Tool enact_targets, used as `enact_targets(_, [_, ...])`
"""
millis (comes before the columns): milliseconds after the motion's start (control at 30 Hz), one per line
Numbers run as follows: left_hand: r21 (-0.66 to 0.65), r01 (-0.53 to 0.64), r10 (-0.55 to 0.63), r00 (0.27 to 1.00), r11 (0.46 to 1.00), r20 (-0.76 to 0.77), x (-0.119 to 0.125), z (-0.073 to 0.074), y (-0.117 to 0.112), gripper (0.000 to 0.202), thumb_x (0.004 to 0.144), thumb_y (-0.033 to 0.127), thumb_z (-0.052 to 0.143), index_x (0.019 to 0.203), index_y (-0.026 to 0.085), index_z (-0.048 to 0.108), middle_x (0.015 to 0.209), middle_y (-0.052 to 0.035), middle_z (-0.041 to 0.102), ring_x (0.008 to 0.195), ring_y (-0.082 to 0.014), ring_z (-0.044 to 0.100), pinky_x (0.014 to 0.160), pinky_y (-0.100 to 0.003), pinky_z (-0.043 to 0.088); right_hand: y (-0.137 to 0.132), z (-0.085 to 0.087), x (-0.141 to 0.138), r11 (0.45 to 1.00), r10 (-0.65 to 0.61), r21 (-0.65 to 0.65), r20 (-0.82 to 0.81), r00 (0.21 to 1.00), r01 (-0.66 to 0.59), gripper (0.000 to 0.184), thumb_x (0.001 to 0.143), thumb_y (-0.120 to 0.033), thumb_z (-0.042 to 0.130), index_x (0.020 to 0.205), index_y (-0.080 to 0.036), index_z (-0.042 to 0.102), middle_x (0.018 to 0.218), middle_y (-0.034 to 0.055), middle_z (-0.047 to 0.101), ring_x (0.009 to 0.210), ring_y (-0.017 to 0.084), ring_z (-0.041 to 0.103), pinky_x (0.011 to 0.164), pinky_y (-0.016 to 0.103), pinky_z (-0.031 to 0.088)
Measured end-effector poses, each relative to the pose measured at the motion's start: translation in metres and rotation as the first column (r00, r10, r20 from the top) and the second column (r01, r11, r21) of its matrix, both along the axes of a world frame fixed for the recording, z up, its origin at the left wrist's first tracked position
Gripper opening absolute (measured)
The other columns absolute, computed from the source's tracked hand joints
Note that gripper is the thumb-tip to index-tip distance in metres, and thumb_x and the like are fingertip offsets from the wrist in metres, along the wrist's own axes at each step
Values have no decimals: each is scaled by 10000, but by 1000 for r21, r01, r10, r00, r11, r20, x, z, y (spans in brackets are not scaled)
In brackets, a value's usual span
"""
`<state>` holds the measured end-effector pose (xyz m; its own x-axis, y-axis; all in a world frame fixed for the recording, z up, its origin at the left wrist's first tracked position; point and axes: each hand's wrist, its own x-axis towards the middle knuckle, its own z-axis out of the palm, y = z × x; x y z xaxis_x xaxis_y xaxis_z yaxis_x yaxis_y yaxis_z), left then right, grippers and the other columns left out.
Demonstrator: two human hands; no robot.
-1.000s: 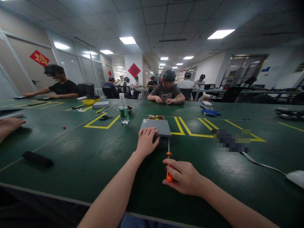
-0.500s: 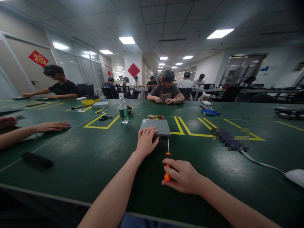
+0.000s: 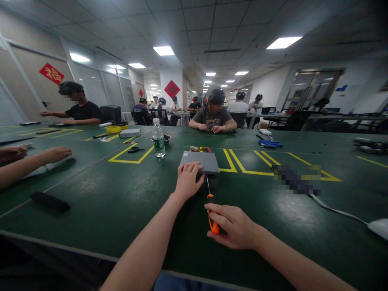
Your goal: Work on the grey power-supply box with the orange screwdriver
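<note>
A flat grey metal box [image 3: 203, 161] lies on the green table [image 3: 121, 202] in front of me. My left hand [image 3: 188, 180] rests on its near left corner, fingers curled over the edge. My right hand [image 3: 233, 225] is closed round the orange handle of a screwdriver [image 3: 211, 210]. The thin shaft points away from me and its tip sits at the box's near face, just right of my left hand. Coloured wires [image 3: 199, 149] show behind the box.
A water bottle [image 3: 158, 139] and a small bowl [image 3: 165, 139] stand beyond the box on the left, near yellow floor-tape lines. A neighbour's hands [image 3: 45, 155] lie at far left, a black bar [image 3: 51, 201] near them. A white cable and device [image 3: 377, 227] are at right. Other people sit opposite.
The screwdriver tip has shifted left along the box's near face, closer to my left hand, and the handle now tilts. The neighbour's hand at left has drawn back.
</note>
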<state>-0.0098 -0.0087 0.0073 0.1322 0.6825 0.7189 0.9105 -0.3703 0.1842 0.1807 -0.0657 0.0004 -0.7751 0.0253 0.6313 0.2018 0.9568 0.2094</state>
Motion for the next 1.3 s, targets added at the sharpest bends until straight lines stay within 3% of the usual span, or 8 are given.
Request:
enact_targets(500, [-16, -2, 3, 1000, 1000, 7, 0, -1, 0, 265, 796, 282, 541, 1060, 268, 520, 1197, -10, 555, 1137, -200, 442, 956, -394, 268, 4, -1, -6, 997, -43, -56, 32, 999, 44, 304, 851, -364, 474, 1049, -135, 449, 1053, 172, 595, 870, 206, 621, 661, 294, 515])
enact_targets(600, [-18, -4, 4, 1000, 1000, 5, 0, -1, 0, 265, 798, 287, 537, 1061, 266, 519, 1200, -10, 552, 1140, -201, 440, 956, -394, 268, 3, 1, -4, 993, -57, -96, 73, 996, 64, 369, 855, -394, 448, 1113, -130, 452, 1099, 180, 564, 905, 224, 601, 680, 318, 509])
enact_targets(733, [-21, -1, 1, 1000, 1000, 2, 0, 0, -1, 252, 809, 284, 520, 1060, 260, 523, 1198, -14, 554, 1144, -198, 438, 960, -387, 269, 0, 4, -4, 993, -79, -77, 157, 984, 92, 345, 872, -322, 405, 1175, -166, 464, 1169, 178, 518, 937, 229, 578, 712, 340, 490])
enact_targets(900, [-9, -4, 4, 1000, 1000, 3, 1, 2, -2, 222, 838, 276, 479, 1055, 265, 525, 1196, -6, 559, 1140, -185, 445, 955, -384, 275, 0, 5, -10, 998, -66, 12, 165, 984, 65, 283, 855, -364, 469, 1008, -134, 530, 1118, 179, 560, 748, 177, 596, 615, 298, 477])
enact_targets(1033, [-14, -10, 10, 1000, 1000, -7, 1, 2, -2, 225, 832, 274, 491, 1053, 264, 529, 1196, -10, 559, 1138, -187, 447, 954, -381, 281, 4, 0, -13, 998, -62, -6, 122, 991, 64, 209, 842, -345, 490, 866, -139, 517, 1061, 155, 599, 661, 147, 587, 561, 272, 465])
enact_targets(1200, [-17, -8, 8, 1000, 1000, -17, 0, 1, -2, 234, 835, 275, 484, 1066, 260, 521, 1206, -10, 553, 1147, -187, 439, 969, -385, 267, 4, -2, -9, 998, -56, -24, 161, 985, 60, 369, 845, -439, 472, 1056, -138, 504, 1061, 159, 578, 823, 207, 602, 649, 312, 492])
enact_targets(1300, [-17, -7, 7, 1000, 1000, -18, 0, 0, -1, 236, 837, 272, 478, 1068, 257, 519, 1211, -11, 551, 1152, -189, 434, 970, -387, 263, 1, 2, -8, 998, -58, -27, 191, 980, 65, 350, 873, -357, 422, 1162, -165, 469, 1121, 173, 536, 946, 227, 578, 722, 333, 488])
